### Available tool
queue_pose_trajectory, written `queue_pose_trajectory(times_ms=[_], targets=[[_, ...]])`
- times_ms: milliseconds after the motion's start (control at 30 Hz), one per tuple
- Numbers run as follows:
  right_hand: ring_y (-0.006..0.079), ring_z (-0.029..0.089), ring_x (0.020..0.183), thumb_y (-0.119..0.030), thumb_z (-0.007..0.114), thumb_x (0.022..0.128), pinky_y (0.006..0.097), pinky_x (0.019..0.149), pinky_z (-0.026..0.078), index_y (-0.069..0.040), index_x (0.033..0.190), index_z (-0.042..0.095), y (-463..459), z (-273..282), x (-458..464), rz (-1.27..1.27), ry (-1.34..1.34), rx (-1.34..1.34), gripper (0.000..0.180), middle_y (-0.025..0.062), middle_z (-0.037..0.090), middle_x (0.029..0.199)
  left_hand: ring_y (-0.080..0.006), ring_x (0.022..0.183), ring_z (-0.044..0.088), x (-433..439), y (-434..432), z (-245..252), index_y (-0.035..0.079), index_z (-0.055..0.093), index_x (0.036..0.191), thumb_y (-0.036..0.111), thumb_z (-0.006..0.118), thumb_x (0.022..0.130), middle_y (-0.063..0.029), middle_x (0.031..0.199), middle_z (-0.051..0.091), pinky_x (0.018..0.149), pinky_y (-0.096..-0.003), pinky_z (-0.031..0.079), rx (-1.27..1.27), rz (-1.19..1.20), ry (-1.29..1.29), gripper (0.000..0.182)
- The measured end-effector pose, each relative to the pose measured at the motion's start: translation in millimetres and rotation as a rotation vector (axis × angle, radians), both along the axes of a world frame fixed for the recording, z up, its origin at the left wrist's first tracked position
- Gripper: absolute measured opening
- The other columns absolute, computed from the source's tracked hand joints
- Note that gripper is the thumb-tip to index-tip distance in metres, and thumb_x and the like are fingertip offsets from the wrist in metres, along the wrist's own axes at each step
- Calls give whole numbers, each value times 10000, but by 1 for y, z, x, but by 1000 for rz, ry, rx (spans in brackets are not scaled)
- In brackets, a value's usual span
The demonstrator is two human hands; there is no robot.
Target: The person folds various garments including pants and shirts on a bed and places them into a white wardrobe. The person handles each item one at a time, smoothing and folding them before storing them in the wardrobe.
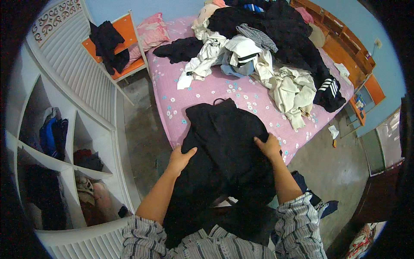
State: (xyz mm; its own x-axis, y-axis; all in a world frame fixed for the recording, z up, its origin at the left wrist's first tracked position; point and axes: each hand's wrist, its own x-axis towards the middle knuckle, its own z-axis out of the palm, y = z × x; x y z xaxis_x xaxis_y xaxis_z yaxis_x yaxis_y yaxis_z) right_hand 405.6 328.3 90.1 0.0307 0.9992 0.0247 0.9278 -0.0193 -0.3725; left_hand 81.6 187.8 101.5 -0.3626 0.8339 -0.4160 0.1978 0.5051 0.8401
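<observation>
A pair of black trousers (226,139) is spread out before me, its waist with a drawstring loop resting on the pink flowered bedsheet (207,94). The legs hang over the bed's near edge towards my body. My left hand (181,158) grips the left side of the trousers, thumb on top and fingers hidden beneath. On the opposite side, my right hand (270,147) holds the cloth the same way. Both forearms come out of striped sleeves.
A heap of black clothes (258,22) and white garments (239,51) covers the bed's far part. At left stand a white cubby shelf (72,139) holding clothes and an orange chair (126,35) draped with black clothing. More clothes (330,207) lie on the floor at right.
</observation>
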Motion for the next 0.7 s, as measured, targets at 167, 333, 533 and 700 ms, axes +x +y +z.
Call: queue_pose_trajectory(times_ms=[167,333,533,700], targets=[[125,536,640,-281,599,895,326,609,451,69,852,635,-35,44,62,43,435,-78,354,152,608,663,-263,1101,564,-32,-71,69,-26,522,1211,273,695,826,-186,1180,595,926,-364,436,372,171,10,518],[226,631,678,-245,631,857,370,642,476,18,900,677,-118,68,124,206,10,-630,270,167,659,739,-242,1020,597,-53,-147,82,-3,482,1249,299,738,796,-178,1113,607,883,-342,465,-206,-193,222,602],[226,649,880,-297,660,853,335,784,496,31,1024,638,-108,41,102,37,360,-196,370,172,676,942,-279,1080,572,-54,-115,36,-8,432,1316,385,780,750,-213,1185,574,926,-377,454,-87,50,122,772],[278,635,958,-481,713,779,338,844,492,71,1147,550,-55,-1,20,78,524,-446,683,222,641,1056,-297,1124,548,-36,-38,-13,-54,382,1352,421,814,687,-232,1247,530,952,-389,443,-152,136,-4,924]])
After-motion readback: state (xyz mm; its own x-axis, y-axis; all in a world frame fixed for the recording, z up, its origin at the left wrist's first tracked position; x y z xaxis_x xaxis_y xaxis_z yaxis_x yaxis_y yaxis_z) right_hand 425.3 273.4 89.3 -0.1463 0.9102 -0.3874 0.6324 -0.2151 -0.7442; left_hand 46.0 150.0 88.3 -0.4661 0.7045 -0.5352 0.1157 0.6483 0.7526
